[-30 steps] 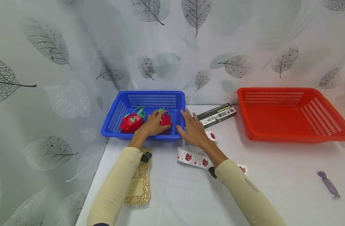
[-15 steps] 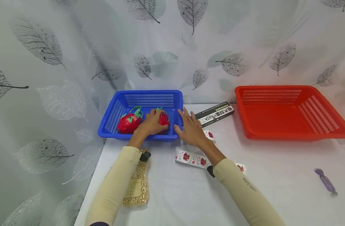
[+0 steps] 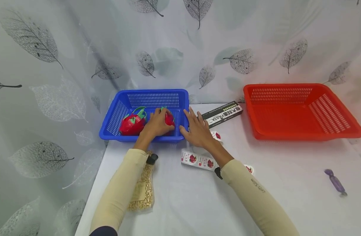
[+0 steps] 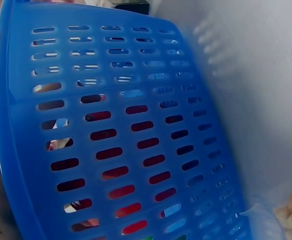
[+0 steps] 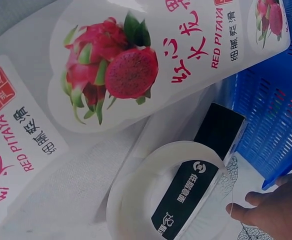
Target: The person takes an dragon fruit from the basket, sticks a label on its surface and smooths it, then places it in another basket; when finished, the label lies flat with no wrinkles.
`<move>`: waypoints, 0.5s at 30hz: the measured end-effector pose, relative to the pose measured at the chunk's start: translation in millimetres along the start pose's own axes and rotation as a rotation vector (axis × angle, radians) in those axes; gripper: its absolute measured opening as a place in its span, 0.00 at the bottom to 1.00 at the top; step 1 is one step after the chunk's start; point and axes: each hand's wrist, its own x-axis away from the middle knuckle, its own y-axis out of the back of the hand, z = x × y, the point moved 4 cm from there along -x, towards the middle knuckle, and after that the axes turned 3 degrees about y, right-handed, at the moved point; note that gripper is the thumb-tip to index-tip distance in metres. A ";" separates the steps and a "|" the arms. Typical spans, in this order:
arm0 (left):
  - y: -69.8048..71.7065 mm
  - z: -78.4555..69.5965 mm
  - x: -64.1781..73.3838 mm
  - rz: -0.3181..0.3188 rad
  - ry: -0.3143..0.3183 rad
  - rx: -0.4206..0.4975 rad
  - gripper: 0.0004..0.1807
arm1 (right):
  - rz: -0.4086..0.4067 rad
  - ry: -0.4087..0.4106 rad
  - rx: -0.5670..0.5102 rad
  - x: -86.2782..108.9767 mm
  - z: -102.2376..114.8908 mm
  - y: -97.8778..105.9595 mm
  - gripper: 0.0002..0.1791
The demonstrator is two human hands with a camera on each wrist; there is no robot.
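Observation:
In the head view, my left hand (image 3: pixel 157 124) reaches into the blue basket (image 3: pixel 121 137), its fingers curled round a red dragon fruit (image 3: pixel 169 119) with green tips. A second dragon fruit (image 3: pixel 131 125) lies to the left in the same basket. My right hand (image 3: pixel 199 132) is spread at the basket's right rim, fingers fairly straight and holding nothing. Below it, a strip of red pitaya stickers (image 3: pixel 198 159) curls on the white table, large in the right wrist view as printed labels (image 5: pixel 131 75). The left wrist view shows mostly the slotted basket wall (image 4: pixel 136 135), red fruit behind it.
A black and white pasta box (image 3: pixel 223 114) lies between the blue basket and a red basket (image 3: pixel 304 136) at right. A bag of yellow kernels (image 3: pixel 145 188) sits under the left forearm. A purple wrapped candy (image 3: pixel 335 182) is far right. A leaf-print curtain (image 3: pixel 174 72) hangs behind.
The head view has shifted a little, so the whole scene sits slightly higher and more to the left. Both hands keep their places at the blue basket.

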 end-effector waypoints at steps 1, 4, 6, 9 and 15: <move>1.0 -0.1 0.0 -0.007 0.002 -0.002 0.37 | 0.003 -0.001 0.002 -0.5 0.2 0.3 0.44; 4.0 -0.1 0.0 -0.028 0.006 0.004 0.37 | 0.010 -0.002 0.004 -1.3 0.9 1.1 0.44; 5.6 -0.2 -0.4 -0.042 0.001 0.004 0.38 | 0.012 -0.002 0.006 -1.9 1.0 1.2 0.44; 7.7 -1.3 -0.4 -0.060 -0.003 0.017 0.39 | 0.009 -0.005 0.010 -2.3 0.8 1.1 0.44; 15.9 -8.4 3.4 -0.095 -0.014 0.034 0.39 | 0.012 -0.017 0.012 -2.3 0.4 0.5 0.43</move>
